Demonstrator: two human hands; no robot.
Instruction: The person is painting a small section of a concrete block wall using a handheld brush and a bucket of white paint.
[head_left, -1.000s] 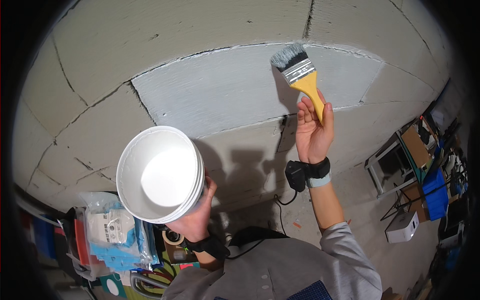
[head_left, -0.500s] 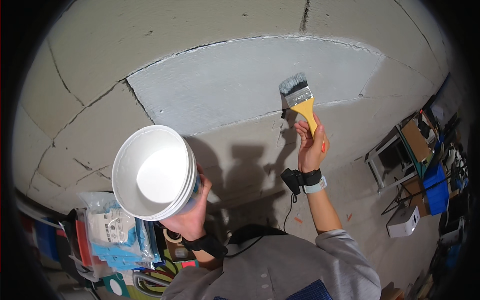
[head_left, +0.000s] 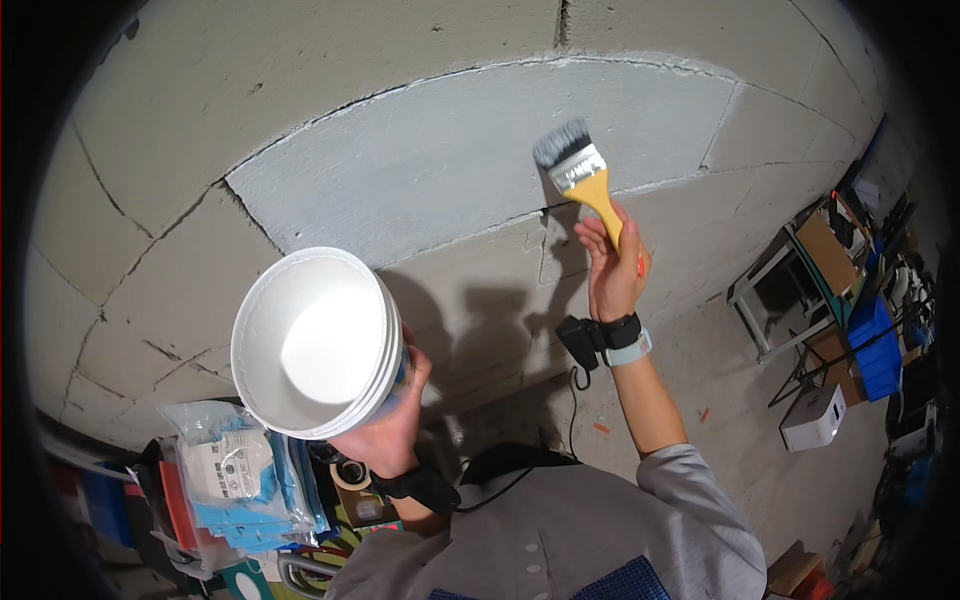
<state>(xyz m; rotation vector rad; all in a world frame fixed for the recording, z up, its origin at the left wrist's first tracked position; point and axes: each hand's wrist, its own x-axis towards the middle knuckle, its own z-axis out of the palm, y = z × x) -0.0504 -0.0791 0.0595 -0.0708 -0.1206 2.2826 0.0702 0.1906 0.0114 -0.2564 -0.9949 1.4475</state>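
A paintbrush [head_left: 592, 192] with a yellow handle and paint-whitened dark bristles is gripped in my right hand [head_left: 618, 272]. Its bristles are over a pale-painted wall block [head_left: 440, 140], but whether they touch it I cannot tell. My left hand [head_left: 388, 425] supports a white plastic bucket [head_left: 376, 385] from its side and underneath, with the mouth tilted toward me. White paint [head_left: 325, 355] shows inside the bucket. The painted block is paler than the bare grey blocks [head_left: 190, 290] around it.
Plastic-wrapped blue and white packages [head_left: 235, 470] lie beside a tape roll [head_left: 352, 474] at lower left. On the right stand a metal-framed table [head_left: 765, 320], a blue bin [head_left: 876, 350] and a white box [head_left: 813, 417]. A thin cable [head_left: 572, 420] hangs from my right wrist.
The brush and my right hand have moved slightly up and left in the picture. The wall has also shifted left and up with the view. Both hands keep their hold.
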